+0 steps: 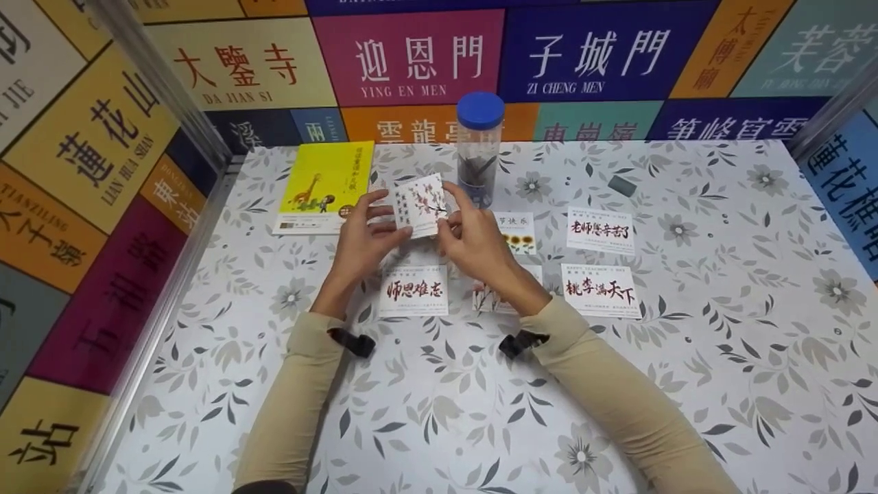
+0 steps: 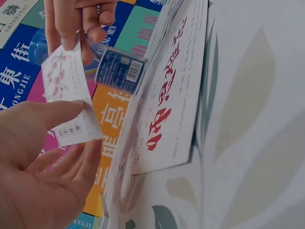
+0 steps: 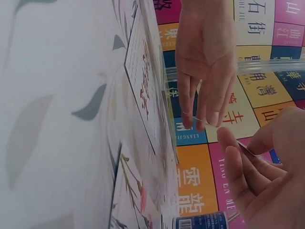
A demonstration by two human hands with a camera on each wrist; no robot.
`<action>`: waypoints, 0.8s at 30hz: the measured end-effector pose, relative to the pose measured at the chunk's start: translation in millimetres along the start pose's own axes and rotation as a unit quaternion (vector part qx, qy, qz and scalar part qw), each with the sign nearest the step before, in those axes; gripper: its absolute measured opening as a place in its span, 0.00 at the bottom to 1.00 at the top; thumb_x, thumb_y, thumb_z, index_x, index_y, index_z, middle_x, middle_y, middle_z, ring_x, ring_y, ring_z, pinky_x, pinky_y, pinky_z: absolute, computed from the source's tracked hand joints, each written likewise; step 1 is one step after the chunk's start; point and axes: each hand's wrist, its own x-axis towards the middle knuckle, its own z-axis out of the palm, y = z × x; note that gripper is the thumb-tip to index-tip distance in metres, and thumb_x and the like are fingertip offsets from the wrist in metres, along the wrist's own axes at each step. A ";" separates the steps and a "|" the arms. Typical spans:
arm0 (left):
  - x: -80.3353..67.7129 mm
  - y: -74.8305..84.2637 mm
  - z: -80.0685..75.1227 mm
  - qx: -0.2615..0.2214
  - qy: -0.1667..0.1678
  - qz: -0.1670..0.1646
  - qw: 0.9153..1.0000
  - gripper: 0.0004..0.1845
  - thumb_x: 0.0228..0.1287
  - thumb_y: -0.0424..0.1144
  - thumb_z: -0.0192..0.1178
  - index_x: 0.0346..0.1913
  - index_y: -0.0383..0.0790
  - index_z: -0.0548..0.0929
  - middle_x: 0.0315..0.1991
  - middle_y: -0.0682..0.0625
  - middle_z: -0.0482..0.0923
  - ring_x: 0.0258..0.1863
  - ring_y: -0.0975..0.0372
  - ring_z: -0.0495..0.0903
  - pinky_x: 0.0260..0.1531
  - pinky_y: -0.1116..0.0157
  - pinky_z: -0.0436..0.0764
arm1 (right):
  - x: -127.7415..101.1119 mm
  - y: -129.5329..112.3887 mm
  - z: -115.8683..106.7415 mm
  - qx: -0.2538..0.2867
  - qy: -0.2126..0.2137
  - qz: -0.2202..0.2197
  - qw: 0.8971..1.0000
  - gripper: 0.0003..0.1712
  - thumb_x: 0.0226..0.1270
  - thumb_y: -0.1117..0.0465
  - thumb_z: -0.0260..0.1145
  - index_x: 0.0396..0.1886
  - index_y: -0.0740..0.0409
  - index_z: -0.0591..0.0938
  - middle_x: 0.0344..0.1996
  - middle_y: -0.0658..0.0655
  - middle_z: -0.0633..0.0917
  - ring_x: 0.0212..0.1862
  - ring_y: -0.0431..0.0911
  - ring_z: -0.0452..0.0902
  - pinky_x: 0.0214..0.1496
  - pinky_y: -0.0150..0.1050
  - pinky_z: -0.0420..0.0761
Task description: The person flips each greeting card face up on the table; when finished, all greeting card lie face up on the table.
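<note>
Held up off the table is a small white card (image 1: 422,204) printed with pink blossoms on a branch and a few lines of writing. My left hand (image 1: 367,237) pinches its lower left part, thumb (image 2: 62,113) across the printed face and fingers behind. From the other side my right hand (image 1: 480,237) grips the right edge between thumb and fingers; the right wrist view shows the card nearly edge-on. Below the hands lies a card with red lettering (image 1: 413,291). Another blossom card (image 1: 487,298) is partly hidden under the right wrist, and a sunflower card (image 1: 521,241) shows beyond that hand.
Two more red-lettered cards, an upper one (image 1: 601,231) and a lower one (image 1: 601,291), lie to the right. A clear jar with a blue lid (image 1: 480,113) stands behind the hands. A yellow booklet (image 1: 326,178) lies back left, a small grey block (image 1: 622,186) back right. Printed panels wall the table.
</note>
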 end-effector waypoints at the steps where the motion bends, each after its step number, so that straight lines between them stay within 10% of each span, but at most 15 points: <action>1: 0.0 -0.7 -0.1 0.002 -0.004 -0.003 1.000 0.40 0.56 0.41 0.76 0.71 0.53 0.68 0.59 0.47 0.77 0.50 0.56 0.84 0.52 0.61 0.85 | -0.4 0.8 -0.7 -0.019 0.000 0.010 1.000 0.36 0.71 0.62 0.61 0.77 0.55 0.62 0.22 0.48 0.86 0.21 0.40 0.81 0.25 0.37 0.81; 12: -2.3 -6.0 -2.6 0.129 -0.022 -0.019 0.991 0.34 0.55 0.37 0.76 0.67 0.45 0.77 0.52 0.46 0.82 0.45 0.58 0.83 0.49 0.63 0.84 | -3.8 10.3 -6.1 -0.181 -0.083 0.107 0.974 0.32 0.64 0.52 0.69 0.68 0.50 0.75 0.24 0.43 0.87 0.28 0.43 0.82 0.28 0.42 0.79; 24: -3.1 -7.1 -3.6 0.210 -0.037 -0.025 0.977 0.30 0.56 0.39 0.75 0.63 0.38 0.81 0.44 0.42 0.81 0.40 0.55 0.77 0.40 0.62 0.77 | -8.7 17.6 -2.1 -0.227 -0.108 0.061 0.966 0.11 0.59 0.55 0.72 0.43 0.41 0.91 0.49 0.47 0.87 0.52 0.51 0.79 0.48 0.48 0.81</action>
